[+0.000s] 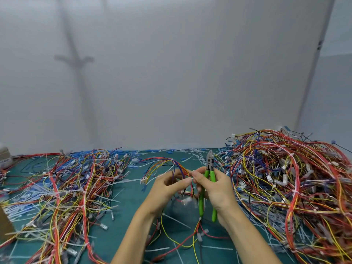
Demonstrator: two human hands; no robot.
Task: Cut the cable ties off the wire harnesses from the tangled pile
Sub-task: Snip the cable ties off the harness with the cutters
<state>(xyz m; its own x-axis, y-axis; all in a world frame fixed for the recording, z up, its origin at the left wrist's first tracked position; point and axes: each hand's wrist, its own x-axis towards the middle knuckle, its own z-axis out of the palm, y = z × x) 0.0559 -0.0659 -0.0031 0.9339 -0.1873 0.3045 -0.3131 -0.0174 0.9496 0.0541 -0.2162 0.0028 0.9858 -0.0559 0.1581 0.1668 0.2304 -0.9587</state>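
Observation:
My left hand [167,185] pinches a small multicoloured wire harness [165,164] that arches up and away over the green mat. My right hand [215,189] grips green-handled cutters [209,180], jaws pointing up and away; its fingertips meet the left fingertips at the harness. The harness's lower wires [196,233] hang down between my wrists onto the mat. A tall tangled pile of harnesses [289,180] lies right of my hands.
A flatter spread of wire harnesses [72,183] covers the left of the green cutting mat [179,225]. Cut white and blue cable ties [192,153] litter the mat's far edge. A cardboard box corner [5,223] sits at the left edge. A white wall stands behind.

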